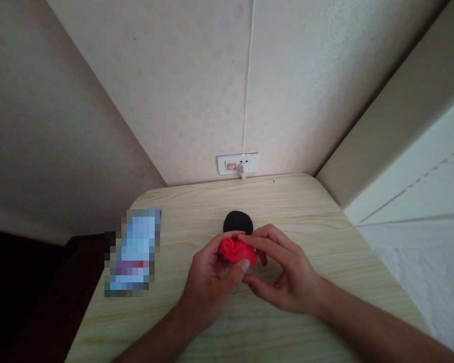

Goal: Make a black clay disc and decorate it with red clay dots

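Observation:
A small bright red, soft-looking piece (237, 250), folded and ruffled like a rolled-up flower, is held above the table. Its material is hard to make out. My left hand (212, 282) is closed around it, with the thumb on the near side and the fingers behind. From the right, the curled fingers of my right hand (287, 269) reach its top and right edge. The tip of the right thumb lies just below it, close to the left thumb. Just beyond the fingers sits a round black object (238, 222), its near side hidden by my hands.
The pale wood-grain table (181, 212) has rounded far corners. A blurred-out phone-like device (134, 252) lies at its left edge. Behind, a wall socket (251, 162) holds a white plug (242, 170). A white quilted surface (416, 272) is on the right.

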`<state>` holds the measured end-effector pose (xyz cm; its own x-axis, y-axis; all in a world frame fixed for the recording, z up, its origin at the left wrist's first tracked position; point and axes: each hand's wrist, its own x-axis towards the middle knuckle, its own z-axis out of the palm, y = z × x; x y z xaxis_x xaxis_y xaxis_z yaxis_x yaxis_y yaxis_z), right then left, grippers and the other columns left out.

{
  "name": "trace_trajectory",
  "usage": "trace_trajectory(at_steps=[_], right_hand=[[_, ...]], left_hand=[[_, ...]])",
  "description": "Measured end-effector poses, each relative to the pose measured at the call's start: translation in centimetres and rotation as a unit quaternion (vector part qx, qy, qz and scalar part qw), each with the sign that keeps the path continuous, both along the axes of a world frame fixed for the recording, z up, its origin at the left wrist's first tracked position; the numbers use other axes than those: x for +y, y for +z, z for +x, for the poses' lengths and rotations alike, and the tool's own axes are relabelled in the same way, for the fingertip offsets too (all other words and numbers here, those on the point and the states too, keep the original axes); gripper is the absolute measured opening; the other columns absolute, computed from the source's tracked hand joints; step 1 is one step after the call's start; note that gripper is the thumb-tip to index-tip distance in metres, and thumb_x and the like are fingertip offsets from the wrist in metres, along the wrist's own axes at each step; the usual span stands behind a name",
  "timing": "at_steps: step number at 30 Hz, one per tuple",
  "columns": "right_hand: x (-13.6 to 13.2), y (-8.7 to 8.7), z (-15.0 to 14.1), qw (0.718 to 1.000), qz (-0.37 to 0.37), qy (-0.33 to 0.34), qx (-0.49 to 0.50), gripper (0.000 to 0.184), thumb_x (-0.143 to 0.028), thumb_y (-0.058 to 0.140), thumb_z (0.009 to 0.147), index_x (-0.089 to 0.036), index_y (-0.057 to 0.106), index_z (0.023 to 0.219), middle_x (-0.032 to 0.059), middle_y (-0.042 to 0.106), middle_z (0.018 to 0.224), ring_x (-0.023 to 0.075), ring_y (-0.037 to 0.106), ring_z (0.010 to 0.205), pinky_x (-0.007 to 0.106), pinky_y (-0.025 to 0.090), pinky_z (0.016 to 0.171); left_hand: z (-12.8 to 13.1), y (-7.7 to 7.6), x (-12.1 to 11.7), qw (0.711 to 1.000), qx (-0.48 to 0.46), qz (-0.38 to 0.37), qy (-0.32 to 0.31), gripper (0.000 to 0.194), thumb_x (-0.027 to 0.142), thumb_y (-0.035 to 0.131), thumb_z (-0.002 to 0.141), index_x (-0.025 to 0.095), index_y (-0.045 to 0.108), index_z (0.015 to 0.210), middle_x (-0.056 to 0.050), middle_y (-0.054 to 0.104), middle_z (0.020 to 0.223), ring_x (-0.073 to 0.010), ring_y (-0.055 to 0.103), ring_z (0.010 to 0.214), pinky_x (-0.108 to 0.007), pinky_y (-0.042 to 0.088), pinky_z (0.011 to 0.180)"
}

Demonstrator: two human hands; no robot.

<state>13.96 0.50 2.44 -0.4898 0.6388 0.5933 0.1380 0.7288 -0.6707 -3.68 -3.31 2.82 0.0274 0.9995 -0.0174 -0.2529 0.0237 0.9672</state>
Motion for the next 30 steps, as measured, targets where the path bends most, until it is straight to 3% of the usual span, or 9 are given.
trace_trajectory(at_steps=[2, 7, 14, 21, 27, 30], right_hand=[[0.0, 0.2, 0.0, 1.000, -0.016, 0.022, 0.005, 0.057, -0.016, 0.077, 0.083, -0.014, 0.058, 0.138, 0.0117, 0.060, 0.109, 0.0206, 0.059, 0.092, 0.031, 0.056, 0.073], [0.0, 0.2, 0.1, 0.998, -0.047, 0.039, -0.005, 0.046, -0.013, 0.070, 0.089, -0.015, 0.063, 0.134, 0.0101, 0.059, 0.105, 0.0173, 0.059, 0.086, 0.030, 0.055, 0.074], [-0.1, 0.6, 0.3, 0.999, -0.031, 0.032, 0.014, 0.060, -0.018, 0.072, 0.084, -0.014, 0.056, 0.142, 0.0119, 0.059, 0.110, 0.0229, 0.058, 0.096, 0.035, 0.054, 0.076], [-0.3, 0.2, 0.1, 0.997, -0.037, 0.070, 0.004, 0.050, -0.033, 0.080, 0.086, -0.013, 0.065, 0.129, 0.0097, 0.065, 0.099, 0.0200, 0.061, 0.088, 0.032, 0.054, 0.076], [-0.4, 0.4, -0.2, 0.997, -0.024, 0.068, 0.004, 0.023, -0.017, 0.076, 0.087, -0.013, 0.071, 0.110, 0.0076, 0.064, 0.089, 0.0170, 0.060, 0.078, 0.027, 0.053, 0.067], [-0.5, 0.8, -0.3, 0.997, -0.034, 0.064, -0.001, 0.019, -0.015, 0.074, 0.089, -0.014, 0.071, 0.108, 0.0077, 0.063, 0.090, 0.0167, 0.059, 0.078, 0.027, 0.052, 0.066]], left_hand=[[0.0, 0.1, -0.1, 0.999, 0.032, 0.019, 0.001, 0.027, 0.024, 0.076, 0.084, 0.019, 0.071, 0.110, -0.004, 0.075, 0.098, -0.0167, 0.070, 0.090, -0.024, 0.057, 0.081], [-0.1, 0.1, -0.1, 0.996, 0.067, 0.032, -0.044, 0.016, 0.024, 0.066, 0.091, 0.019, 0.068, 0.107, -0.003, 0.072, 0.092, -0.0156, 0.067, 0.084, -0.024, 0.055, 0.077], [-0.5, -0.1, -0.3, 0.988, 0.147, 0.010, -0.055, 0.017, 0.018, 0.064, 0.083, 0.018, 0.066, 0.100, 0.000, 0.066, 0.080, -0.0151, 0.061, 0.069, -0.024, 0.047, 0.061], [-0.3, -1.0, -0.4, 0.946, 0.289, 0.084, -0.121, 0.019, 0.024, 0.075, 0.074, 0.019, 0.057, 0.079, 0.003, 0.061, 0.070, -0.0127, 0.051, 0.060, -0.024, 0.037, 0.056], [-0.3, -0.8, -0.5, 0.952, 0.270, 0.044, -0.141, 0.021, 0.015, 0.068, 0.076, 0.021, 0.048, 0.083, 0.007, 0.056, 0.069, -0.0112, 0.049, 0.059, -0.023, 0.035, 0.055], [-0.3, -0.5, -0.7, 0.955, 0.256, 0.056, -0.137, 0.022, 0.009, 0.062, 0.076, 0.022, 0.045, 0.082, 0.007, 0.054, 0.069, -0.0109, 0.048, 0.061, -0.023, 0.035, 0.056]])
